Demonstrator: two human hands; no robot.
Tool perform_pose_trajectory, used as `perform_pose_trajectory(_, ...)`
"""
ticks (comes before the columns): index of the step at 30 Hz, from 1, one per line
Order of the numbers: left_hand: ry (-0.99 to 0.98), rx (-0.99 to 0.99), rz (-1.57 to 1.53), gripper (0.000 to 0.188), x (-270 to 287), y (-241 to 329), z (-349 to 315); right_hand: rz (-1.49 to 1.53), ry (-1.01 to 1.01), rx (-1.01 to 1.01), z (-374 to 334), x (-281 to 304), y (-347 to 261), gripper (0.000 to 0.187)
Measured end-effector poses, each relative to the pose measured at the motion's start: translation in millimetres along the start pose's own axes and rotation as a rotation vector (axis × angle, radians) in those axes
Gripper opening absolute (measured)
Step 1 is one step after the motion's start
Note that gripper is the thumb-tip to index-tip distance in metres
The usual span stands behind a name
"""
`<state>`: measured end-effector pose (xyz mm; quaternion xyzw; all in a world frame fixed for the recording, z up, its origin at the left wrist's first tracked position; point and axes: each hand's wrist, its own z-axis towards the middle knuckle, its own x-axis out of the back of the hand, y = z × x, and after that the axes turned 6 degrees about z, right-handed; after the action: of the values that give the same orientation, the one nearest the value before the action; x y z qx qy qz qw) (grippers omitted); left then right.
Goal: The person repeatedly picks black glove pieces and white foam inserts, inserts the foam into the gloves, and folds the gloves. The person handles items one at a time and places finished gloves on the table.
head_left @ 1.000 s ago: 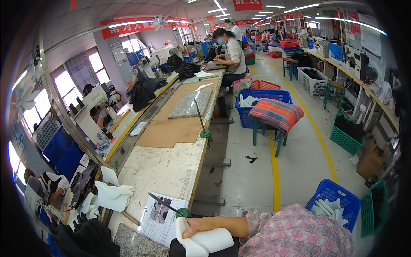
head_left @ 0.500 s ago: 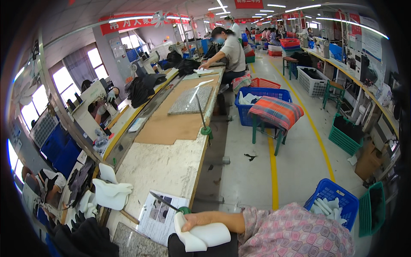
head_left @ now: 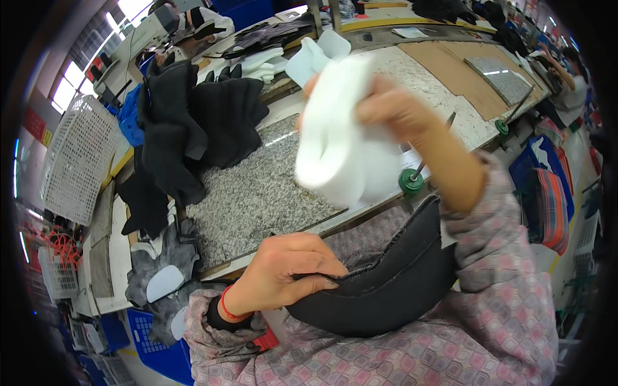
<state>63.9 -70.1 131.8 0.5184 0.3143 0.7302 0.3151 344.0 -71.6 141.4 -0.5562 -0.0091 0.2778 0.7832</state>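
Observation:
My right hand (head_left: pixel 399 109) is raised over the bench edge, its fingers closed on a white padded piece (head_left: pixel 331 138) that is blurred by motion. Below it, a black curved fabric piece (head_left: pixel 380 302) with a rough cut edge rests against my lap. My left hand (head_left: pixel 283 273), with a red cord at the wrist, pinches the left end of that black piece between thumb and fingers. The white piece hangs above the black one, apart from it.
A speckled stone slab (head_left: pixel 244 199) lies on the bench, with black fabric pieces (head_left: pixel 174 122) heaped at its left. White shaped pieces (head_left: pixel 315 55) lie behind. A spike on a green base (head_left: pixel 411 181) stands at the bench edge. A blue basket (head_left: pixel 158 347) sits lower left; a co-worker (head_left: pixel 570 83) is far right.
My view has swung left and down to the bench. My right hand has lifted the white piece up off the black piece. My left hand has come into view, holding the black piece.

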Motion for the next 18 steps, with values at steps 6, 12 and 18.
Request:
perform_pose_trajectory(6, 0.259, 0.154, 0.066, 0.062, -8, 5, -29, 0.785, -0.217, -0.360, 5, -17, 132, 0.063)
perform_pose_trajectory(12, 0.416, 0.077, -0.035, 0.050, -18, -12, -40, 0.908, -0.227, -0.415, -6, -22, 153, 0.065)
perform_pose_trajectory(18, 0.474, 0.053, 0.029, 0.029, -22, -16, -38, 0.985, -0.263, -0.363, -7, -29, 159, 0.065)
